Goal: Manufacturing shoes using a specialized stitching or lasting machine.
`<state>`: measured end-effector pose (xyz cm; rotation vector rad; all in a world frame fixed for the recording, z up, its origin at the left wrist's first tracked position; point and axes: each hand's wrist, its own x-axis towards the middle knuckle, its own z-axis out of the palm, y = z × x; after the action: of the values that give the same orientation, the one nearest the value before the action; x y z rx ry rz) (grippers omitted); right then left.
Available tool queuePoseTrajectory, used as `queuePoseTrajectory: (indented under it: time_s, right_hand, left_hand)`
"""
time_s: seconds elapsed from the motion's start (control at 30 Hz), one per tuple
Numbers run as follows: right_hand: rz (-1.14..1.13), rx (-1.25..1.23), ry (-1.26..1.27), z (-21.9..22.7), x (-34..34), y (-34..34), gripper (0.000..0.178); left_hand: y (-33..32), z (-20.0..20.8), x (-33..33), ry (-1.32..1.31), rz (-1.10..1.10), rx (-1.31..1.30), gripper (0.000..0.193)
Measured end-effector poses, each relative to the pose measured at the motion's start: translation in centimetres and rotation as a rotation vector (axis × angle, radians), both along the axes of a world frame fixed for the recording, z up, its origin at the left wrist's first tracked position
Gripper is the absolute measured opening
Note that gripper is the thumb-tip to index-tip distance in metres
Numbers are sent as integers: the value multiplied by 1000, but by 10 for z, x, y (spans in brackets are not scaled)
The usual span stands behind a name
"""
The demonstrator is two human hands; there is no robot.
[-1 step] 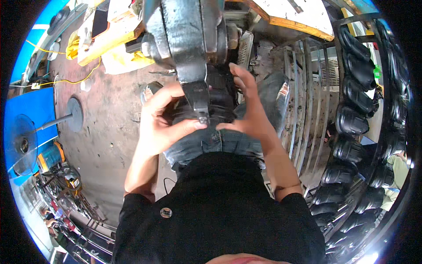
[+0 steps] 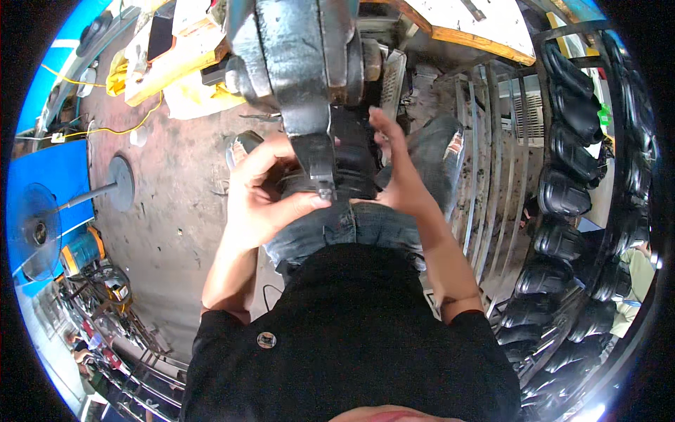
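Note:
A black shoe-like piece [image 2: 356,165] sits under the dark metal arm of a machine [image 2: 311,119], which hides much of it. My left hand [image 2: 264,197] is closed around the piece's left side, its thumb stretched along the near edge beside the tip of the metal arm. On the other side is my right hand [image 2: 402,179], thumb and fingers spread apart along the piece's right edge; its fingers are slightly blurred. Whether the right fingers press on the piece cannot be made out.
Racks of black shoes [image 2: 564,191] line the right side, near long metal rails [image 2: 485,169]. On the left stand a fan [image 2: 39,231] and a round grey base [image 2: 121,183]. A yellow cord [image 2: 112,129] crosses the floor; wood-edged tables [image 2: 481,43] stand ahead.
My right hand has shifted slightly to the right, its fingers loosening from the piece's side. The left hand stays nearly in place, and the black piece has turned a little.

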<state>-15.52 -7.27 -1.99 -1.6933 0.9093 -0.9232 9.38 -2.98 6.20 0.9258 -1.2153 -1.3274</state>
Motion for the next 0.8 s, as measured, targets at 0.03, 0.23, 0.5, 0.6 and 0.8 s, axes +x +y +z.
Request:
queuePoseTrajectory:
  time_s: [0.03,0.23,0.5,0.6,0.8]
  right_hand:
    - [0,6,-11,-29,-4,6,115]
    - [73,657,-329,-45,-51,10,118]
    - [-137,223,49,43,-130,-20,121]
    - [-172,149,40,85,-130,-30,119]
    - [-204,-71,127,143,-115,-38,120]
  left_hand:
    - [4,-9,-1,88,-2,1,55]
    - [5,-22,-17,268,-3,13,58]
    - [8,-30,-29,375,80,166,77]
    - [18,-50,-25,440,107,90,68]
    - [24,-38,-28,718,164,290,65]
